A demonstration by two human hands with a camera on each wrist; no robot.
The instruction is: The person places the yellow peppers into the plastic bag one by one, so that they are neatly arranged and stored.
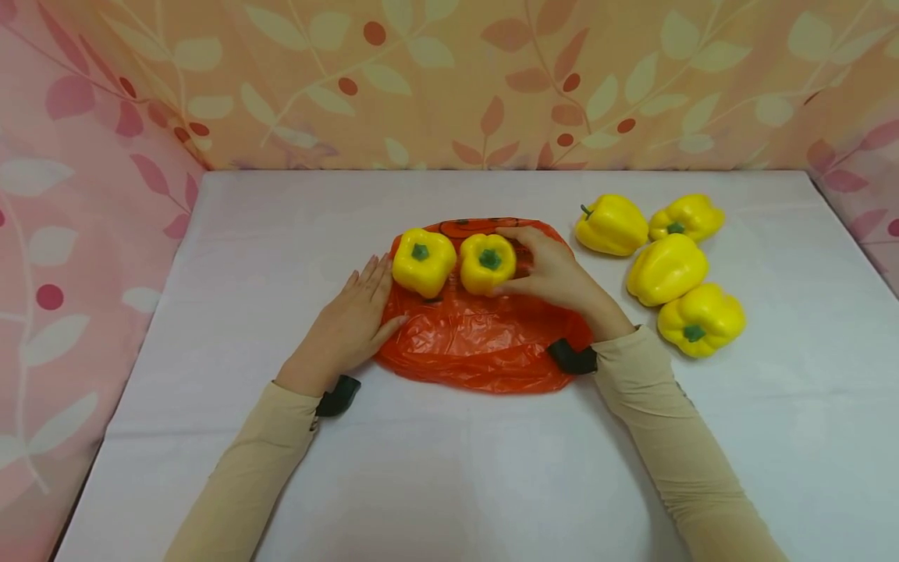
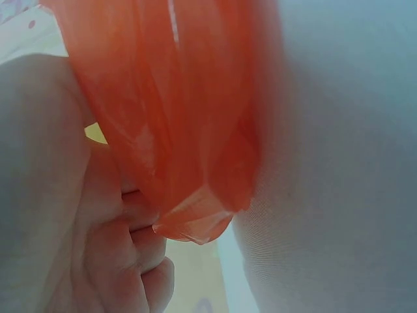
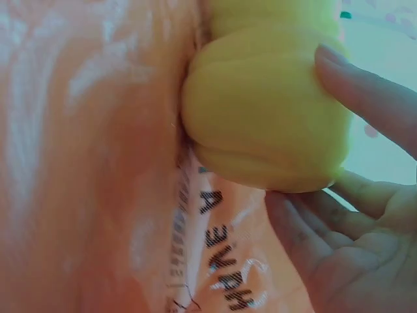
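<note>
While the right hand grips, from the right of the red bag, a stem-up pepper standing on it, the left hand lies straight-fingered at the bag's left edge, beside another pepper.

Leaf-patterned pink and orange walls border a pale table.

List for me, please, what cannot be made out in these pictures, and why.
Right wrist view: any print on the red bag beyond "HAVE A", hidden by the pinched pepper.
Left wrist view: what the yellow patch belongs to; the left hand and bag hide the rest.
Head view: the upper ends of both sleeves, cut off by the bottom edge.
</note>
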